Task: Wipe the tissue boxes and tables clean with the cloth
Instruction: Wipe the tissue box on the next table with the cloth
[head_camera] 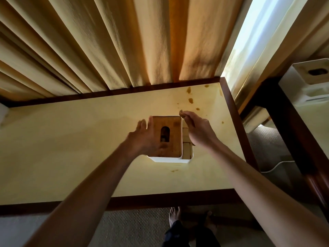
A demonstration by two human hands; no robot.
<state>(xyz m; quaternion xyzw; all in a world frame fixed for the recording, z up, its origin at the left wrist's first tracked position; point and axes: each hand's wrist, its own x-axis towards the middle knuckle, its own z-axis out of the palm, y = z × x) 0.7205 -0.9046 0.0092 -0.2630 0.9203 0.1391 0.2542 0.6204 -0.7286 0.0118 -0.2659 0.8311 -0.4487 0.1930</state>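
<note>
A white tissue box (169,159) with a wooden lid and an arched slot stands in the middle of the cream table (71,148). My left hand (144,138) lies against the box's left side, its fingers straight and reaching up along the lid's edge. My right hand (195,130) is over the box's right side compartment. Its fingers are curled, with the tips bunched near the far right corner. Whether they pinch anything is unclear. Brown stains (190,100) dot the table's far right corner, and one smear (174,170) lies just in front of the box. No cloth is in view.
Beige curtains (106,41) hang behind the table's dark wooden rim. To the right, a second table (292,122) carries another white tissue box (309,75). A white cable (274,167) lies on the carpet between the tables. My bare feet (175,216) stand at the near edge.
</note>
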